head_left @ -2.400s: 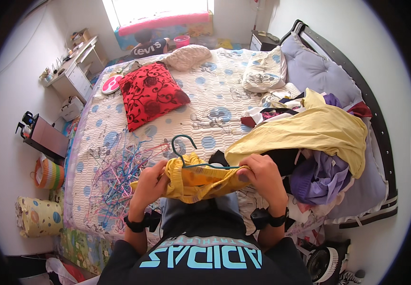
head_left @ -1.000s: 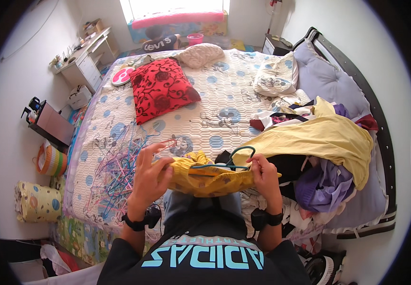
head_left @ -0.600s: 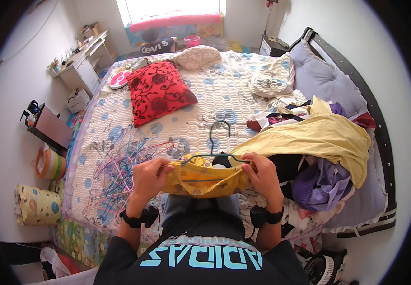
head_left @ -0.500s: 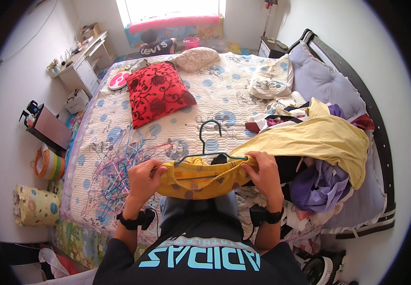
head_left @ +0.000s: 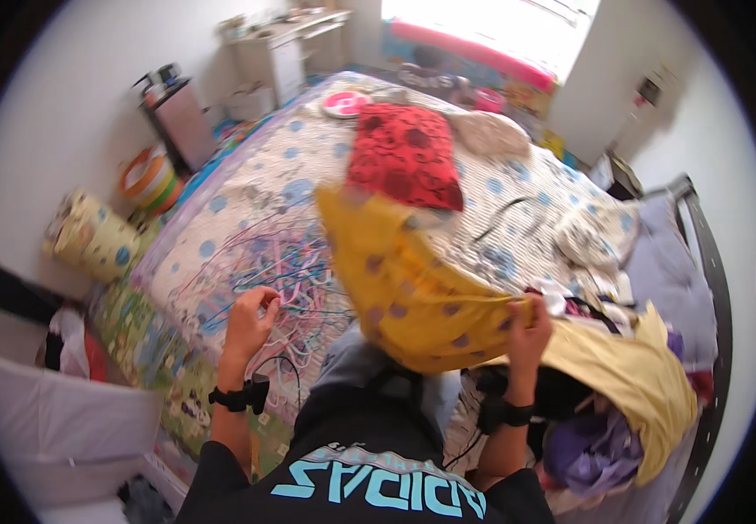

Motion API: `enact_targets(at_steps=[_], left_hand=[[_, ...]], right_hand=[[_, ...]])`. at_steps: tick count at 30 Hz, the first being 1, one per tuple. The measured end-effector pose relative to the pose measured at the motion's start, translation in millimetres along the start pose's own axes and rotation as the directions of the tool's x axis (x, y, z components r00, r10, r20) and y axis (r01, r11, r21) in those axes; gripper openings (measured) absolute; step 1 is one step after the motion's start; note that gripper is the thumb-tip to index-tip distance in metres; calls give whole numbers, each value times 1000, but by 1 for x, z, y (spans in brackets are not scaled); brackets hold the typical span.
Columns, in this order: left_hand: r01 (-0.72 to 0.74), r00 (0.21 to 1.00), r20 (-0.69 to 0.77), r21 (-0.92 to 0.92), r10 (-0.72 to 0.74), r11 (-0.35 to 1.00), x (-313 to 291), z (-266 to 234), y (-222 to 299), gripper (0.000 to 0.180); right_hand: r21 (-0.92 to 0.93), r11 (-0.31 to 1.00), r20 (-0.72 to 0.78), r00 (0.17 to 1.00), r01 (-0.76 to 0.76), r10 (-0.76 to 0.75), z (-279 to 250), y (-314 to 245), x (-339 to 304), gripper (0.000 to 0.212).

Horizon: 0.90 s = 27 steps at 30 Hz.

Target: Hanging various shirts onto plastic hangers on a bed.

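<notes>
Yellow garment (head_left: pixel 408 301), blurred in the right hand (head_left: pixel 531 332), partly hides the bed (head_left: pixel 251 179).

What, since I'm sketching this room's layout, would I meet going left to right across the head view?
Cream patterned roll, striped basket, left hand, yellow spotted garment, right hand, purple garment, dark headboard.

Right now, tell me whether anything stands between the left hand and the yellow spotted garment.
Nothing visible stands between the left hand and the yellow spotted garment in the right hand; tangled hangers lie lower, on the bed.
</notes>
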<state>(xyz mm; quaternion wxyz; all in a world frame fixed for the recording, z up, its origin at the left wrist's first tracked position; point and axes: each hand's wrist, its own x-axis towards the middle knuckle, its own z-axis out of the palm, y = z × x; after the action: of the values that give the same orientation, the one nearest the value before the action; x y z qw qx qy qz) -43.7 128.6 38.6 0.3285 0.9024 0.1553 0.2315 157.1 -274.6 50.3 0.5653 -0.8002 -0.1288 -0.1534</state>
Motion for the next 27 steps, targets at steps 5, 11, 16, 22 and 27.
enact_targets(at_steps=[5,11,16,22,27], left_hand=[[398,916,47,27,-399,917,-71,9,-44,17],[444,892,25,131,-451,887,-104,47,-87,15],[405,913,-34,183,-406,896,-81,56,-101,11],[379,912,2,373,-410,847,-56,65,-123,21],[376,920,-92,480,-380,792,-30,81,-141,38]], right_hand=[[432,898,-94,987,-75,128,10,3,125,25],[675,716,-45,958,-179,283,12,81,220,37],[897,302,65,773,-322,631,49,217,207,37],[350,169,223,257,-922,940,47,391,64,19],[360,348,255,451,-865,855,59,356,-68,18]])
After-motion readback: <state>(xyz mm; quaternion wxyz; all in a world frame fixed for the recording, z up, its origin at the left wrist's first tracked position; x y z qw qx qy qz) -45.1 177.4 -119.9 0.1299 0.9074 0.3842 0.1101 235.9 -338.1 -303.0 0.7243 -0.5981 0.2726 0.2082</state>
